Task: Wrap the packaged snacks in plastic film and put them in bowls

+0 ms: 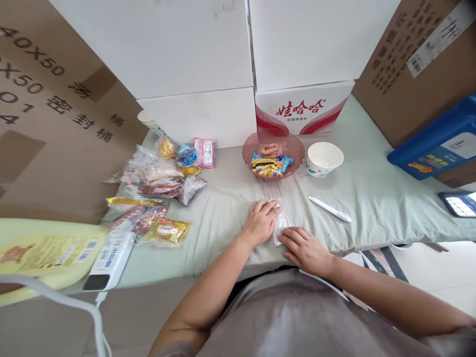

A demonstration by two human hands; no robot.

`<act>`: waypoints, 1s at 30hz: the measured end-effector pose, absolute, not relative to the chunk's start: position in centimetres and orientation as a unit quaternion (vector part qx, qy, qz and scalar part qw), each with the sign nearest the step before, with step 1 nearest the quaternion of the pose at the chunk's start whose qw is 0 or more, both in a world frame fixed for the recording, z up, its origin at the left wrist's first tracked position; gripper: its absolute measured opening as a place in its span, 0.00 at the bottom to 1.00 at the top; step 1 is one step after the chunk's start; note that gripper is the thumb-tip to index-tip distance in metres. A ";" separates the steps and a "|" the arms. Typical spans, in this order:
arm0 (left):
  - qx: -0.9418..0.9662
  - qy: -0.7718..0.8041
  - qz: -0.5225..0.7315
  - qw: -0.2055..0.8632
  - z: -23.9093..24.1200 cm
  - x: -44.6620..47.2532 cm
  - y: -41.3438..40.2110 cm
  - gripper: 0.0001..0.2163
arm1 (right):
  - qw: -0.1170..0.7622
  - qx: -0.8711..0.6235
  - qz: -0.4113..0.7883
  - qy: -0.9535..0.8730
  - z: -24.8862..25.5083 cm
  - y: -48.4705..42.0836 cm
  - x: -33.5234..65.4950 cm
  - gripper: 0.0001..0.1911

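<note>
Nearest the body, at six o'clock, the left hand and right hand lie palm-down, fingers nearly straight. They grip nothing and press a clear plastic bag against the cloth, probably to keep it flat. Farther off at twelve o'clock, a pink bowl holds wrapped snacks. At one o'clock, a paper cup looks empty.

Clear, glossy, crinkled plastic makes the small bag. The table cover is matt, creased, pale green cloth. The bowl is translucent pink plastic, the cup matt white paper.
</note>
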State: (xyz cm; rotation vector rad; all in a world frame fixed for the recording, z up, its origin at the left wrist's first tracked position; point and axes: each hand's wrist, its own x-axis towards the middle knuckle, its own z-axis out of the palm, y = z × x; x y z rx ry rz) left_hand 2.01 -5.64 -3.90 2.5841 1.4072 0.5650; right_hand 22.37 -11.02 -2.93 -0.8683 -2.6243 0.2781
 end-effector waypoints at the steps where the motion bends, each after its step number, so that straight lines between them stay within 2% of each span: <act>1: 0.860 0.470 0.186 0.072 -3.8 2.0 -5.7 0.18 | 0.185 -0.313 0.098 -0.926 -3.2 -11.4 22.5 0.17; 6: 0.869 0.447 0.189 0.090 -3.7 1.9 -5.8 0.19 | 0.219 -0.342 0.086 -0.910 -3.3 -11.3 23.3 0.11; 12: 0.890 0.388 0.189 0.146 -3.2 1.6 -5.9 0.17 | 0.225 -0.269 0.084 -0.933 -2.4 -11.0 23.2 0.09; 16: 0.881 0.381 0.214 0.184 -3.1 1.4 -5.8 0.23 | 0.200 -0.256 0.141 -0.935 -1.6 -9.5 22.8 0.10; 25: 0.856 0.390 0.284 0.185 -4.6 0.9 -5.5 0.35 | 0.072 -0.523 0.097 -0.844 -1.7 -4.4 20.2 0.16; 28: 0.849 0.399 0.288 0.190 -4.5 0.9 -5.5 0.33 | 0.039 -0.548 0.083 -0.831 -1.8 -4.1 19.6 0.16; 30: 0.842 0.402 0.297 0.203 -4.3 0.8 -5.5 0.28 | 0.037 -0.552 0.077 -0.829 -1.9 -4.2 19.3 0.16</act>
